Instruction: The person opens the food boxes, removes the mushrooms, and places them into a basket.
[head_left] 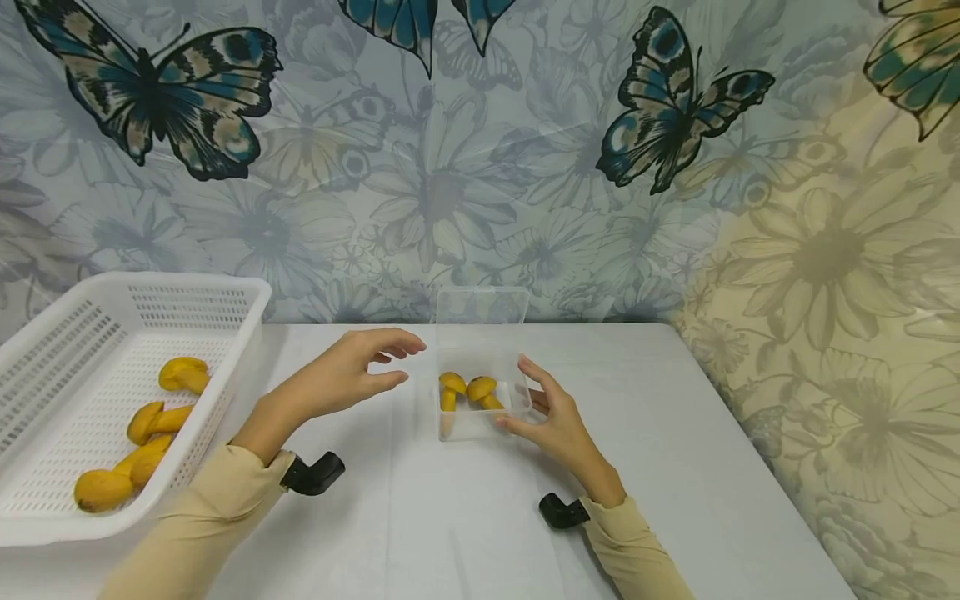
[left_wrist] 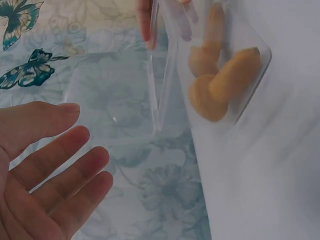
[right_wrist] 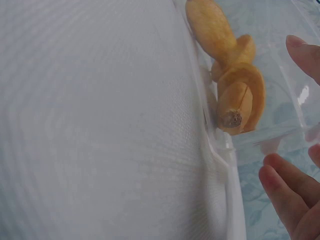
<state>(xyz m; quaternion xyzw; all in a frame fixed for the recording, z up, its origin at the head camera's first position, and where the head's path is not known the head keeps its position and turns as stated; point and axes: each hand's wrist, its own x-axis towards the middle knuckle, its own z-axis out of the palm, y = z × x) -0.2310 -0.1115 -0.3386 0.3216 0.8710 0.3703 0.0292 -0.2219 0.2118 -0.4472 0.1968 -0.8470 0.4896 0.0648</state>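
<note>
A clear plastic box (head_left: 468,427) stands on the white table with its lid (head_left: 482,306) raised at the back. Inside lie two yellow mushrooms, one on the left (head_left: 452,383) and one on the right (head_left: 482,388); both show through the wall in the wrist views. My right hand (head_left: 553,415) holds the box at its right front corner, thumb (right_wrist: 302,52) at the front and fingers (right_wrist: 282,187) along the right side. To the left of the box my left hand (head_left: 352,372) hovers with nothing in it, fingers extended and parted from the thumb.
A white perforated basket (head_left: 258,312) stands at the left, with several more yellow mushrooms (head_left: 183,375) in it. Behind the table (head_left: 637,375) hangs a butterfly-and-flower backdrop (head_left: 442,192). Black wrist mounts (head_left: 315,473) stick out from both sleeves.
</note>
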